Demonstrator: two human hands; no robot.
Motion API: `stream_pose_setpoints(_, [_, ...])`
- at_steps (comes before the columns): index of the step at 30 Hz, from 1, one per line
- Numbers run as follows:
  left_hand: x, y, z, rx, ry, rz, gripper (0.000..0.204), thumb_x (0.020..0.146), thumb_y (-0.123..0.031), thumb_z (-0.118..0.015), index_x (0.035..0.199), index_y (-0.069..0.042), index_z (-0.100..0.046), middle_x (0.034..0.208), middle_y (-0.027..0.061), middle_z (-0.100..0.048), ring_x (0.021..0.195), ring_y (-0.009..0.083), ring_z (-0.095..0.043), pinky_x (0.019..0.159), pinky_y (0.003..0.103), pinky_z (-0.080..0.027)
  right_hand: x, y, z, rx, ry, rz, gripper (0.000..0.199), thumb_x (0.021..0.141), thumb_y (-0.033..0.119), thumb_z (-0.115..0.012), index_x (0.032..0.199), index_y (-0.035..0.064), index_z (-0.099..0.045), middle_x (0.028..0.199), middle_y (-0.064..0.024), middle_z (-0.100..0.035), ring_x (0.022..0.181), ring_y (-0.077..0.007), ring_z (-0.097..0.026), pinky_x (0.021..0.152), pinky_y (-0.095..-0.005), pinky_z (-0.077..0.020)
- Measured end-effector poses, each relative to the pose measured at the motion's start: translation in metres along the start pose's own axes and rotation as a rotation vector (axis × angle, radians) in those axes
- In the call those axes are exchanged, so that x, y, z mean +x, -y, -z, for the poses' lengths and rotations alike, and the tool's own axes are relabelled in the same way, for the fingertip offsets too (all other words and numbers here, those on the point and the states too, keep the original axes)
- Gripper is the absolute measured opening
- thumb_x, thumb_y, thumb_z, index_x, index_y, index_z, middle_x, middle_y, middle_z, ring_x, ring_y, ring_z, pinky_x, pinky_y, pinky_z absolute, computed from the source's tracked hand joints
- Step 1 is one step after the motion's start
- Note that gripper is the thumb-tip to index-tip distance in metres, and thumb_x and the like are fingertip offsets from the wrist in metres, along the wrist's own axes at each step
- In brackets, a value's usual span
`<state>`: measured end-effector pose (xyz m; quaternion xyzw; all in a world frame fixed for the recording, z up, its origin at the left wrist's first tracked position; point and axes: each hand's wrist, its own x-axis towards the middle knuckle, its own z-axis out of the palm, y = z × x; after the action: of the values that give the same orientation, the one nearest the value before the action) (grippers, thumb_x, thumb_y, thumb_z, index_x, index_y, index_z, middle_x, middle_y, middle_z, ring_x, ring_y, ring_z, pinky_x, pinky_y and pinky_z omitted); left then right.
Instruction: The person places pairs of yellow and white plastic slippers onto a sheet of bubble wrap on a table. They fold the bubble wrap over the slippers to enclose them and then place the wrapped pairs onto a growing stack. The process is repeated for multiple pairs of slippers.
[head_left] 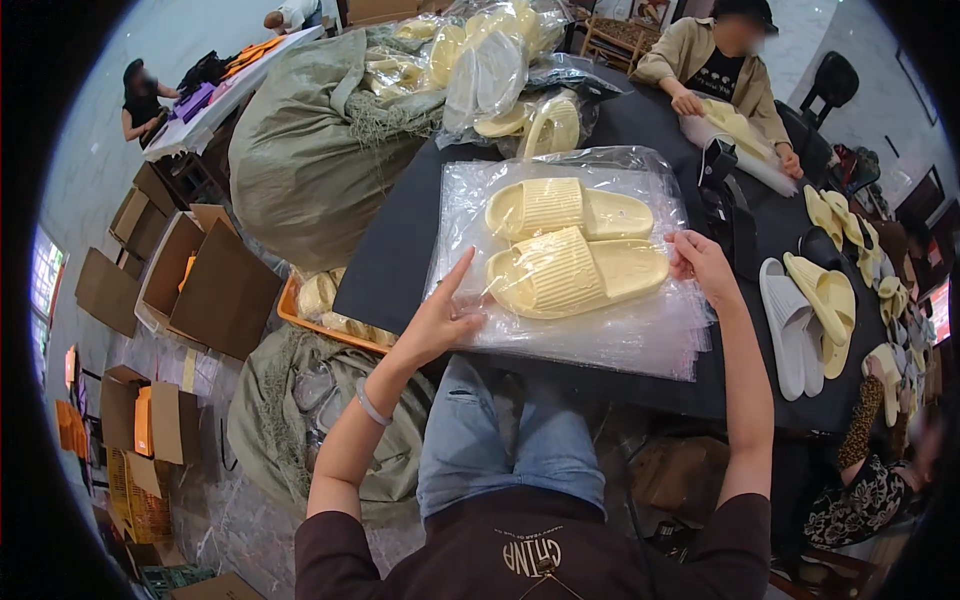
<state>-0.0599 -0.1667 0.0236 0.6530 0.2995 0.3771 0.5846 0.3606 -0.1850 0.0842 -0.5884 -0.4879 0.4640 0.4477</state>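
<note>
Atop clear bags [640, 345] lie ribbed pale-yellow slippers [570, 268].

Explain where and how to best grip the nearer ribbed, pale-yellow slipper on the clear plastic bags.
The nearer slipper is probably best pinched at its strapless heel end, from the right: this end looks low and points toward the right hand.

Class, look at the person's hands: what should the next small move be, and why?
Probably a gentle outward pull on the clear plastic with the right hand, to smooth it around the yellow slippers: that hand is at the plastic beside their heel ends, and the film looks creased. The left hand is at the opposite side, so it could steady the sheets.
</note>
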Motion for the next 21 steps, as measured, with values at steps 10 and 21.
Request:
stream_pose_setpoints(10, [0.002, -0.013, 0.011, -0.247, 0.091, 0.148, 0.093, 0.072, 0.018, -0.052, 0.149, -0.010, -0.007, 0.153, 0.0139, -0.011, 0.125, 0.0239, -0.044, 0.078, 0.022, -0.048, -0.011, -0.001, 0.012, 0.535, 0.138, -0.307, 0.034, 0.097, 0.026, -0.050, 0.119, 0.0009, -0.054, 0.068, 0.0033, -0.057, 0.043, -0.0032, -0.047, 0.039, -0.0162, -0.0365])
stream_pose_setpoints(21, [0.012, -0.015, 0.013, 0.041, -0.099, 0.215, 0.072, 0.088, -0.008, -0.060, 0.147, -0.005, -0.017, 0.145, 0.0182, -0.030, 0.104, 0.0192, -0.058, 0.076, 0.027, -0.051, 0.020, -0.001, -0.027, -1.287, 0.123, 0.812, 0.048, 0.081, 0.031, -0.065, 0.125, 0.0149, -0.055, 0.124, -0.0101, -0.054, 0.112, -0.0280, -0.050, 0.097, -0.0404, -0.0384])
